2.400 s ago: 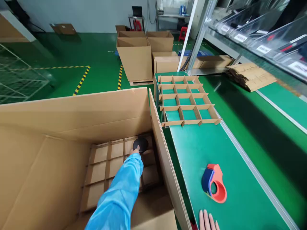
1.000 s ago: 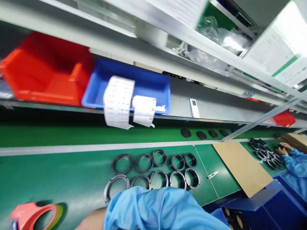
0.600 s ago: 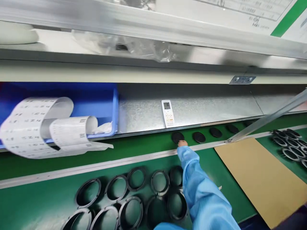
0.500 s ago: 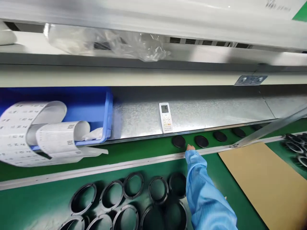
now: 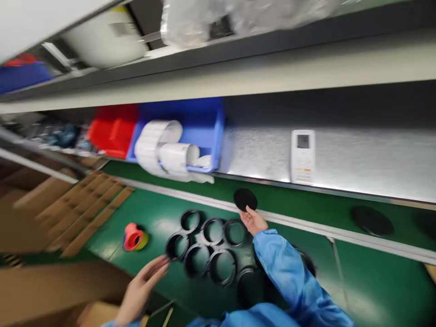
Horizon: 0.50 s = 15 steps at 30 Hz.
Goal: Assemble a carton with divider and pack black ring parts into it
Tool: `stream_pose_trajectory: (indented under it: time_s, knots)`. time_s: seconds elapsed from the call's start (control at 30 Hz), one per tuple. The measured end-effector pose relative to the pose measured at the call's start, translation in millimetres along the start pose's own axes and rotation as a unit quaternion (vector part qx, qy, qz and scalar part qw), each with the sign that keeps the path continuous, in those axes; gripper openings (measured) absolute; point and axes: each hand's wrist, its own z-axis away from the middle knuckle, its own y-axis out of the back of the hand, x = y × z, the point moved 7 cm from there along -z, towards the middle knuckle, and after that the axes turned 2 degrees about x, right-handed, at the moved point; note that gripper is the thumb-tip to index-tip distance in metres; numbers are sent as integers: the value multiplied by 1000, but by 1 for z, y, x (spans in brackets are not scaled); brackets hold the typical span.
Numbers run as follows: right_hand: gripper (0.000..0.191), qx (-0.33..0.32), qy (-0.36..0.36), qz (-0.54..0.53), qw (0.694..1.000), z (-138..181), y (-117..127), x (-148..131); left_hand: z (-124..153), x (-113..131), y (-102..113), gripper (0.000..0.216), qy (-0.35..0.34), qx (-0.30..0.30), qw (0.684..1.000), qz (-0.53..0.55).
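Observation:
Between the thumb and fingers of my right hand [image 5: 252, 221] is a thin black round disc [image 5: 245, 199], held above the green mat by the white strip. My left hand [image 5: 145, 287] reaches in from the lower left, fingers partly stretched and slightly apart. Its fingertips are close to the left edge of a black ring [image 5: 169, 248]; I cannot tell whether they touch. Several more black rings [image 5: 222, 282] stand in rows on the green bench [image 5: 153, 204]. Another black disc [image 5: 372, 221] lies farther right, behind the white strip.
A white remote control [image 5: 303, 156] rests on the metal shelf [image 5: 259, 154]. Left of it, a blue bin [image 5: 220, 131] holds curled label sheets [image 5: 153, 145], beside a red bin [image 5: 116, 131]. A coloured tape roll [image 5: 134, 237] and cardboard dividers [image 5: 85, 209] are at the left.
The view has swung left. My right hand has taken up a black disc and moved left with it. My left hand has come into view near the rings.

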Motion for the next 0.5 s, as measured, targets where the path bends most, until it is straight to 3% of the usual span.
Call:
stream_pose_trajectory:
  time_s: [0.07,0.13,0.23,0.33,0.4,0.47,0.5]
  knots:
    - [10,-96,-87,-9,992,46,-46,81,9,-5,-21,56,-15,-100,983,152]
    - [13,-183,-168,-16,968,99,-81,150,8,-7,-36,69,-28,-173,941,288]
    - [28,-273,-256,13,927,168,-110,221,6,-16,-33,66,-29,-247,874,418]
    - [42,-358,-265,107,889,213,-123,252,13,-32,-12,55,10,-299,822,484]
    - [45,-438,-237,238,834,233,-130,258,18,-39,9,53,7,-304,799,519]
    - [46,-482,-141,366,784,240,-137,248,21,-41,27,48,-5,-308,783,541]
    - [45,-477,-46,412,775,238,-145,235,24,-41,33,48,-4,-316,776,547]
